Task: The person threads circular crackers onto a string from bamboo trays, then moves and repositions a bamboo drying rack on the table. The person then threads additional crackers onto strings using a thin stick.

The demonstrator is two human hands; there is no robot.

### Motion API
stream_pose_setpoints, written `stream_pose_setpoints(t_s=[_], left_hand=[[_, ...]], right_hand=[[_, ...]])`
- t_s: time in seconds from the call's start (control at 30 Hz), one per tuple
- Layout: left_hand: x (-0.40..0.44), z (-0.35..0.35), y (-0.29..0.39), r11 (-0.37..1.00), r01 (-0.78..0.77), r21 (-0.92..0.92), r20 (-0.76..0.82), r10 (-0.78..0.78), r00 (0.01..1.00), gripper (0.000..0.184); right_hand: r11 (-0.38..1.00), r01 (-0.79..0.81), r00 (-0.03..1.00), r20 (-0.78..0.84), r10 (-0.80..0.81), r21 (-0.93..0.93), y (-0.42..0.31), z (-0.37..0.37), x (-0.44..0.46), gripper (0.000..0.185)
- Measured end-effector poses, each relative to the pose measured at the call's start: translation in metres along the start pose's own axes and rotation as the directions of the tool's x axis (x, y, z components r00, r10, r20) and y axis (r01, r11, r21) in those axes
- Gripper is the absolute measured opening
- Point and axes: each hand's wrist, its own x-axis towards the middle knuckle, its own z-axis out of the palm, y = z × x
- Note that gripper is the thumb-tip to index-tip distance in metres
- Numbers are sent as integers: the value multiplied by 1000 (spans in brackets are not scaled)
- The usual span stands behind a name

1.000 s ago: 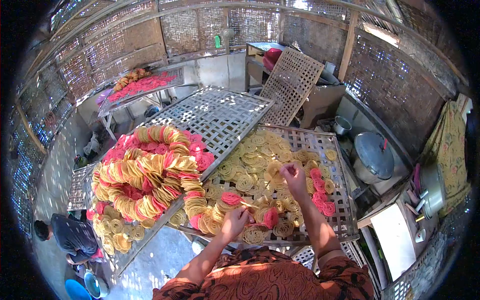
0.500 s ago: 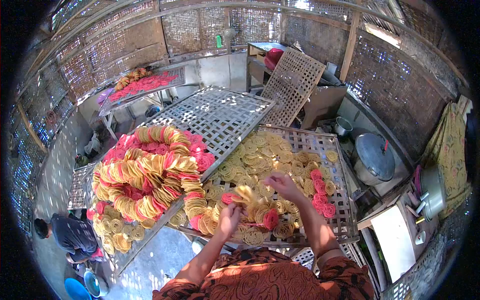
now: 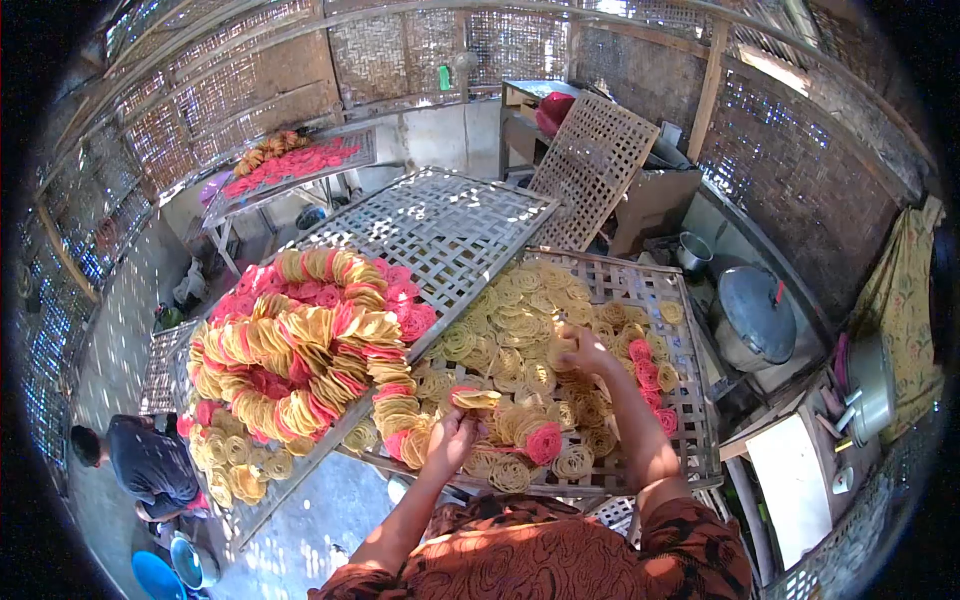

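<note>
My left hand (image 3: 453, 442) is closed on the near end of a string of round, coiled crackers; a yellow and pink bunch (image 3: 475, 398) stands at its fingertips. To the right and farther away, my right hand (image 3: 583, 352) pinches a yellow cracker (image 3: 561, 350) held on edge above the tray. Under both hands lies a woven bamboo tray (image 3: 690, 400) spread with yellow coiled crackers (image 3: 530, 290). A pink cracker (image 3: 543, 442) lies between my hands, near the front. The left fingertips are partly hidden behind the bunch.
A long coiled row of yellow and pink crackers (image 3: 300, 340) rests on a second bamboo rack (image 3: 420, 215) at left. Another person (image 3: 150, 465) bends at far left beside blue basins (image 3: 157, 575). A large lidded pot (image 3: 755, 315) stands at right.
My right hand has moved slightly right and up, away from my left hand, and now pinches a yellow cracker. The bunch at my left hand is steadier. The view has shifted slightly.
</note>
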Motion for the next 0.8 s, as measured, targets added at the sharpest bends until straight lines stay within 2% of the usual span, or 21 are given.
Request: stream_pose_setpoints(t_s=[0.03,0.07,0.1,0.2,0.23,0.33,0.43,0.53,0.57,0.63,0.67,0.7,0.73,0.8], left_hand=[[1,1,2,997,29,65,7,-29,1000,25],[3,1,-2,999,10,38,19,-10,1000,24],[8,2,-9,1000,-10,10,31,10,999,24],[17,7,-19,996,-55,-74,36,57,998,22],[19,7,-20,993,-71,-99,32,74,997,22],[24,6,-15,991,-95,-91,70,102,992,21],[27,7,-14,992,-94,-88,46,98,994,21],[35,6,-25,999,-45,-17,32,46,998,20],[36,6,-24,999,-38,25,31,38,999,20],[36,6,-16,994,-28,109,23,26,999,21],[38,7,-13,998,-21,58,16,20,1000,21],[38,9,-10,1000,-9,8,13,9,1000,21],[39,10,-10,999,5,-42,12,-5,1000,21],[43,10,-10,998,-30,50,46,28,999,21]], right_hand=[[975,49,997,-44,-60,-217,6,1,-4,56],[902,84,989,-76,-128,-424,12,3,-7,58],[854,91,986,-71,-148,-512,24,10,0,56],[922,50,996,-52,-75,-384,-15,-3,-17,56],[932,1,990,-128,-50,-362,-12,3,-17,57],[986,-105,989,-115,90,-129,-8,2,-15,65],[956,-22,995,96,-7,294,-13,-2,-18,69],[997,-16,952,306,-9,78,-25,8,-21,73],[981,20,952,304,40,-194,-45,4,-29,72],[942,180,959,262,-105,-283,-37,11,-20,71],[910,253,953,249,-174,-329,-33,15,-20,70],[909,285,956,162,-245,-306,-26,19,-26,73],[885,294,954,168,-248,-361,-26,23,-30,73],[824,309,951,170,-258,-474,-27,25,-32,73]])
